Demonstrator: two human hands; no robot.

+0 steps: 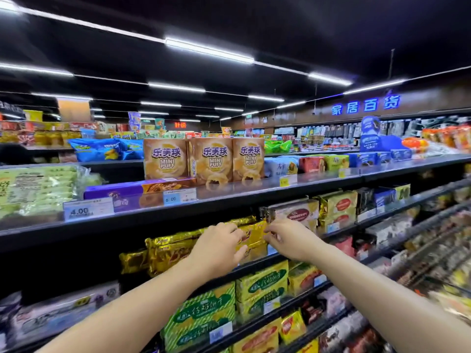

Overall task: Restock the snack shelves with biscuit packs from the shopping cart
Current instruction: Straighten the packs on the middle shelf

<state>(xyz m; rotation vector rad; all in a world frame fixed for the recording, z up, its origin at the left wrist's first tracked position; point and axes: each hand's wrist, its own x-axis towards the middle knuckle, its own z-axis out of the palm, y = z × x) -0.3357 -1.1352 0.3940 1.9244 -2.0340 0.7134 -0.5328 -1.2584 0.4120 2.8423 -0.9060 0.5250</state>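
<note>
A: Item one: which stock, and where?
B: One gold biscuit pack (pixel 252 234), on the second shelf (pixel 257 268), right end of the row of gold packs (pixel 168 250). Your left hand (pixel 216 250) curls round its front; your right hand (pixel 288 238) pinches its right end.
A: Item two, overhead?
B: Mini Puff boxes (pixel 211 159), on the top shelf (pixel 229 202).

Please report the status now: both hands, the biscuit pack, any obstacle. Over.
Left hand and right hand both hold gold biscuit pack. Pack sits beside stacked gold packs, under top shelf. No obstacle seen.
</note>
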